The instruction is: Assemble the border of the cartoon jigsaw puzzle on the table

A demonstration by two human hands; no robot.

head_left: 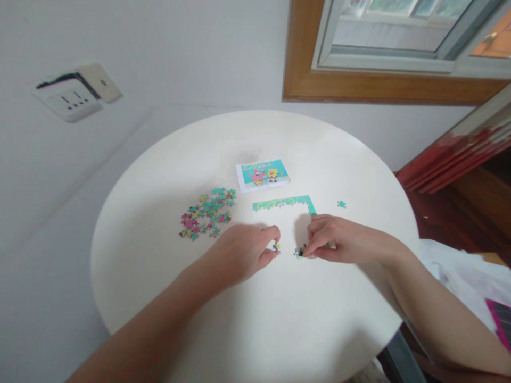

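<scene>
Between the thumb and forefinger of my left hand [249, 250] is a small puzzle piece [276, 247] with yellow and purple on it. My right hand [329, 239] has its fingertips down on a dark and white puzzle piece [298, 252] at the tabletop; other pieces under this hand are partly hidden. Beyond the hands lies a joined strip of teal puzzle pieces [279, 203], forming a top edge and turning down at the right corner. Left of my left hand spreads a loose pile of puzzle pieces [207, 213] in teal, pink and yellow.
A picture card [263, 174] with cartoon figures lies behind the strip. One teal puzzle piece [341, 204] sits alone at the right. Everything rests on a round white table [255, 330]. Wall and window frame [379, 88] stand behind; a white plastic bag [447, 266] is at the right.
</scene>
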